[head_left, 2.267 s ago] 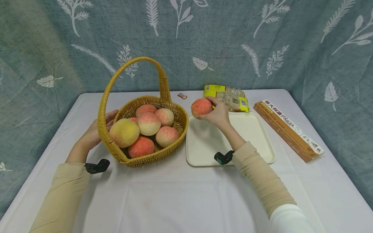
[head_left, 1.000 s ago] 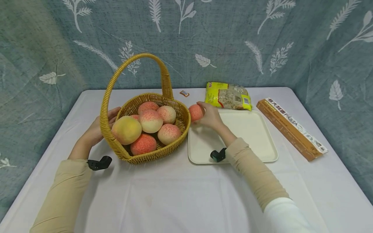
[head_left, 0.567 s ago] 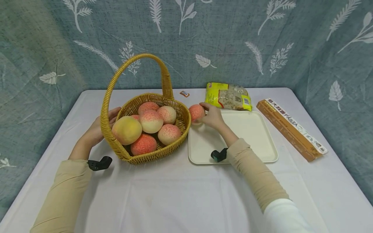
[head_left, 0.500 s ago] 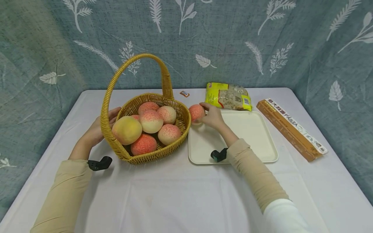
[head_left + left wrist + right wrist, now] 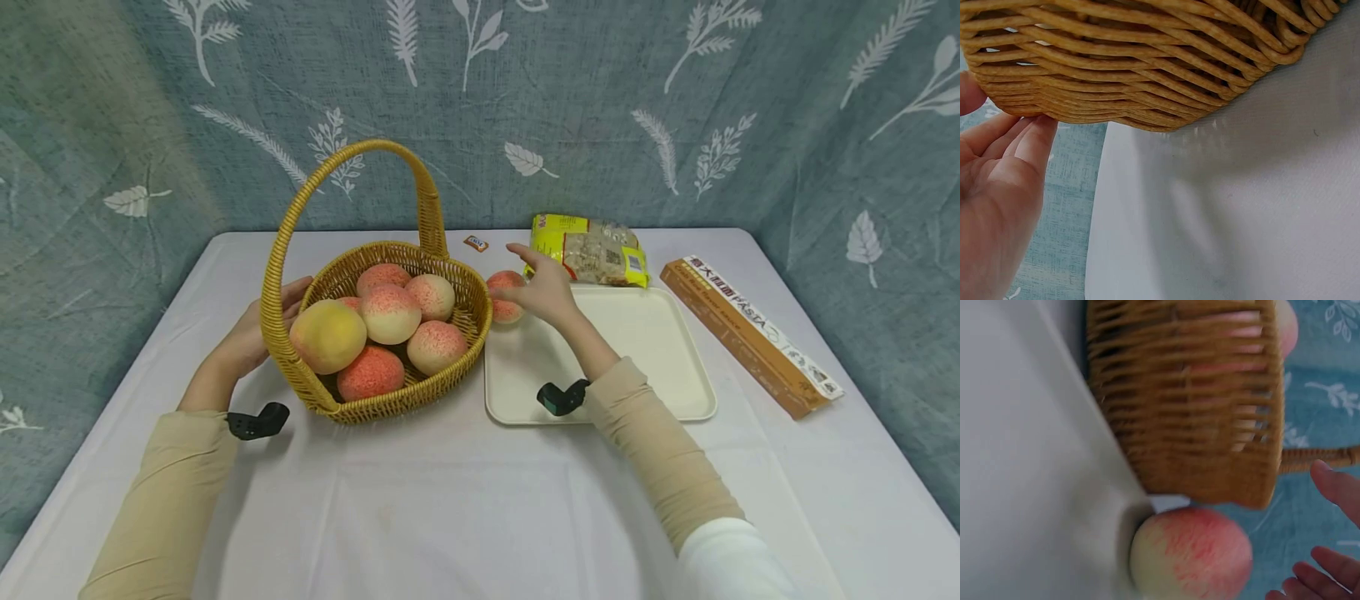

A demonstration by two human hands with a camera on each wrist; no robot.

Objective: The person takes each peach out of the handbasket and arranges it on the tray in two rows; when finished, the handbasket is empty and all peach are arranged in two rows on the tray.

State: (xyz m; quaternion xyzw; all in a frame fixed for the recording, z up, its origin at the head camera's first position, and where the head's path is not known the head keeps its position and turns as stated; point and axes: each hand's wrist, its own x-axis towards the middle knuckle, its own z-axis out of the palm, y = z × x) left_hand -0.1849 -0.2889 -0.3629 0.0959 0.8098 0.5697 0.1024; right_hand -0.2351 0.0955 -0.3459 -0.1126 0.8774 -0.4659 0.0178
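Note:
A woven wicker basket (image 5: pixel 420 404) with a tall arched handle stands left of centre, holding several peaches (image 5: pixel 389 313). My left hand (image 5: pixel 243 337) is at its left side; in the left wrist view, the rim lies between thumb and fingers (image 5: pixel 1007 153). My right hand (image 5: pixel 547 290) is spread above the far left corner of a cream tray (image 5: pixel 630 358), thumb and forefinger apart. Partly behind its thumb, a red peach (image 5: pixel 506 311) lies in that corner, close to the basket. In the right wrist view, the peach (image 5: pixel 1191 553) is apart from the fingers (image 5: pixel 1322 581).
Behind the tray lies a yellow and clear food bag (image 5: pixel 592 252). A long brown pasta box (image 5: pixel 750 333) lies slanted to its right. A small orange-wrapped piece (image 5: pixel 476 243) is behind the basket. A patterned curtain (image 5: pixel 600 100) backs the table.
My right hand carried the red peach left and down to the tray's far left corner, then let go, spreading its fingers and lifting slightly. The left hand stays at the basket.

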